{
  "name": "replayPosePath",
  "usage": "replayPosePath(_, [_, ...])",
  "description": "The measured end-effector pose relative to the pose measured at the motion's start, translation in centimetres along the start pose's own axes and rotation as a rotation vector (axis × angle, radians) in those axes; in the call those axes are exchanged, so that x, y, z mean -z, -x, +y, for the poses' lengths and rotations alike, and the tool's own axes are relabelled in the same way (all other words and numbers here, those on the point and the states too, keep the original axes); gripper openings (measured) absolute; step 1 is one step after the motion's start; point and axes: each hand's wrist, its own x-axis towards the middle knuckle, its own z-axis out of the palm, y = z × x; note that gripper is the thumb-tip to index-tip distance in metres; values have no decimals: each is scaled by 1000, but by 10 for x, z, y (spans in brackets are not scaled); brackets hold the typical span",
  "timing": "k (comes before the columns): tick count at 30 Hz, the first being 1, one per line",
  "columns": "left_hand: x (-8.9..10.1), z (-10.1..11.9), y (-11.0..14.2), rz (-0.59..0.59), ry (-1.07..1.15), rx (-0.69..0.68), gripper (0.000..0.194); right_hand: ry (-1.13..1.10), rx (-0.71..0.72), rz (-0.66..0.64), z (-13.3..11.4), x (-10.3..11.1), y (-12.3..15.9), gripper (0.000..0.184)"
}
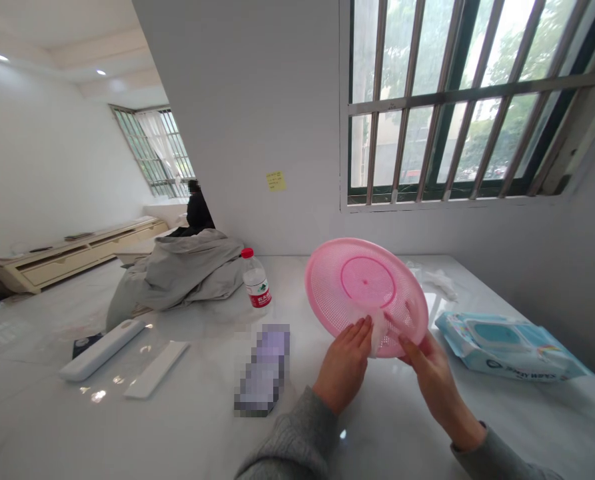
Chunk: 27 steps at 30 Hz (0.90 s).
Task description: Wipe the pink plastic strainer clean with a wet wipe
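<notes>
A round pink plastic mesh strainer (367, 293) is raised above the white marble table (177, 427), tilted towards me. My right hand (434, 377) grips its lower rim. My left hand (344, 363) presses a white wet wipe (377, 331) against the mesh with its fingertips. The wipe partly hides the strainer's lower edge. Grey sleeves cover both forearms.
A pack of wet wipes (507, 347) and crumpled white wipes (434, 280) lie to the right. On the left are a water bottle (255, 283), a pixelated object (263, 370), white bars (100, 350) and a grey cloth heap (182, 277). A person (200, 210) sits beyond.
</notes>
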Motion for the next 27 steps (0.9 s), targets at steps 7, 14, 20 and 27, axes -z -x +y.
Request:
replayPosePath(7, [0,-2,1,70,-94,33,55,138,217,45,-13,11,-4,57])
replayPosePath(14, [-2,11,0,106,154,-64,58,118,88,-48,16,-12,10,96])
replayPosePath(20, [-3,16,1,82,188,-112,58,122,97,-62,5,-12,7,95])
replayPosePath(27, [17,21,2,-10,381,-110,77,120,70,-20,0,-8,6,89])
